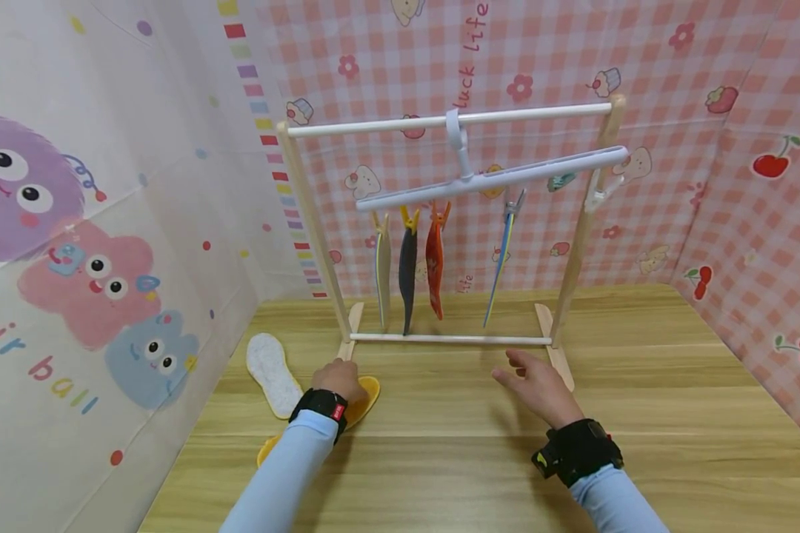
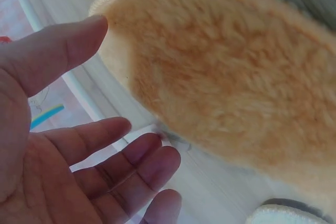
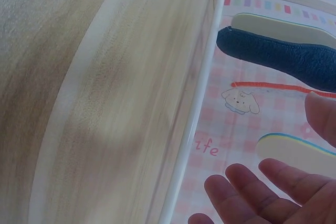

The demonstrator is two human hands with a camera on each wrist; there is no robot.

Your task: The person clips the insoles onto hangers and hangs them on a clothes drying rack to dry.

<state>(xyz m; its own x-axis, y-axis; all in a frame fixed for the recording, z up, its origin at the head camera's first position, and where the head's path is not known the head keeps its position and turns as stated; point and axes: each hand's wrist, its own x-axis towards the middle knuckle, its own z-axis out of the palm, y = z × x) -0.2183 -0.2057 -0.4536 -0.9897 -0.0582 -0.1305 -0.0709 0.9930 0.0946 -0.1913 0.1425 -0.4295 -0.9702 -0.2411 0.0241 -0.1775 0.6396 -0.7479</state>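
My left hand (image 1: 338, 379) is above a fluffy orange insole (image 1: 368, 398) lying on the wood-grain table. In the left wrist view its thumb tip overlaps the edge of the furry insole (image 2: 226, 77); whether it touches cannot be told. The fingers are spread and relaxed. A whitish insole (image 1: 270, 370) lies to its left. My right hand (image 1: 538, 385) hovers near the rack's right foot, fingers spread and holding nothing. Clipped under a white hanger (image 1: 507, 178) hang a beige insole (image 1: 383, 274), a dark blue one (image 3: 283, 53), a red one (image 1: 435, 270) and a blue-and-yellow-edged one (image 1: 498, 270).
A wooden rack with a white top rail (image 1: 540, 115) and a low white crossbar (image 1: 450, 339) stands at the back. Part of another orange piece (image 1: 267, 448) shows beside the left forearm. Patterned cloth (image 1: 693, 185) encloses the table on the back and sides.
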